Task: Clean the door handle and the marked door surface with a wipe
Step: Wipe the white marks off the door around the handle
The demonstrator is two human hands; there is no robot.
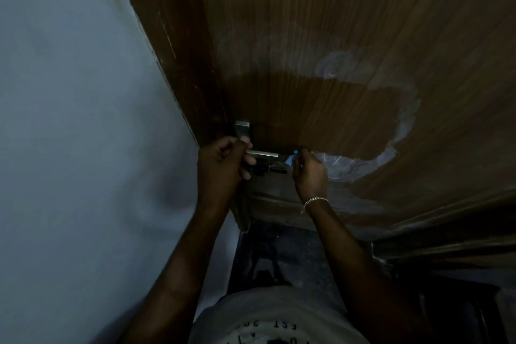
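Note:
A brown wooden door (307, 22) fills the upper right, with a whitish curved smear mark (405, 120) across its surface. The metal lever door handle (264, 153) sticks out near the door's left edge. My left hand (223, 165) is closed around the inner end of the handle, next to its plate (242, 130). My right hand (310, 173), with a chain bracelet on the wrist, pinches a small light-blue wipe (291, 159) right at the handle's free end, by the lower end of the smear.
A grey-white wall (83, 120) stands to the left, meeting the door frame (167, 50). Dark floor (279, 260) lies below between my arms. My light shirt (265, 318) shows at the bottom. The scene is dim.

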